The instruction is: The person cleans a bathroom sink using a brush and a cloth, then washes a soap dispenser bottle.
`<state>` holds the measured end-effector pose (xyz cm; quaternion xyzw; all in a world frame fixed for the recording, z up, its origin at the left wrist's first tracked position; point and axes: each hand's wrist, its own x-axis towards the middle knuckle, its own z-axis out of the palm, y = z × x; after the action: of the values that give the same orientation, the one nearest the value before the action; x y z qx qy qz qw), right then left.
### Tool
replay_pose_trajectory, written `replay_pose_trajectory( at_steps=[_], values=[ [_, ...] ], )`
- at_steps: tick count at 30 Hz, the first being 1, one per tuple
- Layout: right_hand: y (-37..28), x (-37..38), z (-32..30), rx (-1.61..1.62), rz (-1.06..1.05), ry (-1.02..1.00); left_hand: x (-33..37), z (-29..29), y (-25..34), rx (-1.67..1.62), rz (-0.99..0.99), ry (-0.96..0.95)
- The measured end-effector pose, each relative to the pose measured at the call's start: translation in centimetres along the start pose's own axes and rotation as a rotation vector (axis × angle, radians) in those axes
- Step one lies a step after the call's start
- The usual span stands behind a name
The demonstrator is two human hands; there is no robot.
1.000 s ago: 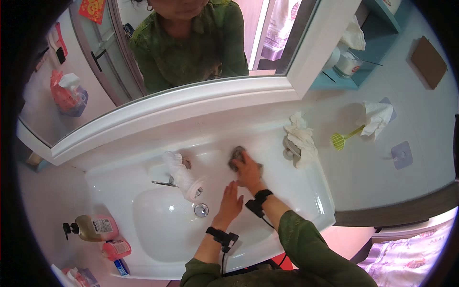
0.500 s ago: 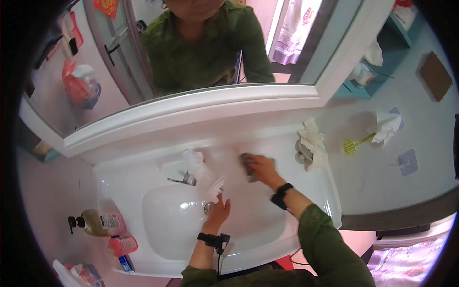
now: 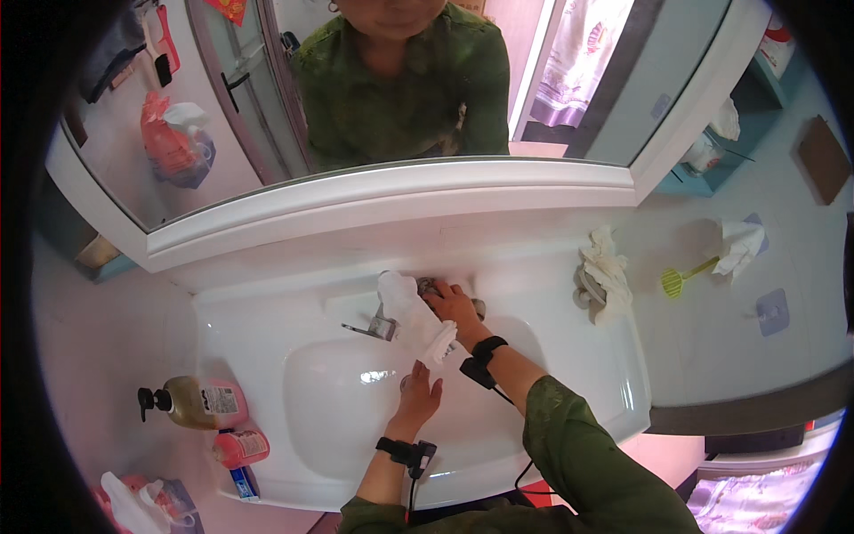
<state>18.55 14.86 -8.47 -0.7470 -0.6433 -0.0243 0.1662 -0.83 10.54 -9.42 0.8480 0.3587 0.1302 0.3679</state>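
Observation:
In front of me is a white washbasin (image 3: pixel 307 307) with a chrome faucet (image 3: pixel 382 326). White, crumpled cloth-like material (image 3: pixel 411 313) covers the faucet's spout. My right hand (image 3: pixel 455 310) presses a grey-brown rag or pad (image 3: pixel 480 309) against the basin's back ledge, just right of the covered spout. Parts of the rag stick out on both sides of the fingers; its exact kind is unclear. Below the spout's end, over the bowl, my left hand (image 3: pixel 416 405) has its fingers stretched upward and thumb apart. Its fingertips are at or very near the white covering.
A pump bottle (image 3: pixel 191 403), a pink bottle (image 3: pixel 240 448) and a blue-white tube (image 3: pixel 243 482) stand or lie at the left rim. Pale crumpled cloth (image 3: pixel 607 267) hangs at the back right corner. A framed mirror (image 3: pixel 400 187) overhangs the ledge.
My right hand has slid the rag leftward along the back ledge, up close to the covered spout. My left hand stays beneath the spout's end. The whole view has shifted slightly.

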Motion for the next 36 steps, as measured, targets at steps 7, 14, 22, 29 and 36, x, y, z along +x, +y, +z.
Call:
replay_pose_trajectory(
  at_steps=[7,14,22,29,36],
  values=[
    [-0.8,-1.5,-2.2,0.202,0.297,0.175,-2.1,-1.1,-1.7,-0.022,0.118,0.051],
    [-0.9,0.1,-3.1,0.087,0.255,-0.107,-2.9,-2.6,-2.0,-0.267,-0.011,-0.062],
    [-0.8,-1.0,-4.8,0.38,0.345,-0.036,-2.8,-3.5,-2.3,-0.127,0.095,-0.007],
    [0.0,0.9,-4.5,0.197,0.488,-0.296,-3.2,-3.7,-3.0,-0.177,0.126,0.011],
    [-2.2,-0.2,-3.3,0.474,0.352,-0.259,-3.9,-4.1,-4.1,-0.142,0.045,-0.003]
  ],
)
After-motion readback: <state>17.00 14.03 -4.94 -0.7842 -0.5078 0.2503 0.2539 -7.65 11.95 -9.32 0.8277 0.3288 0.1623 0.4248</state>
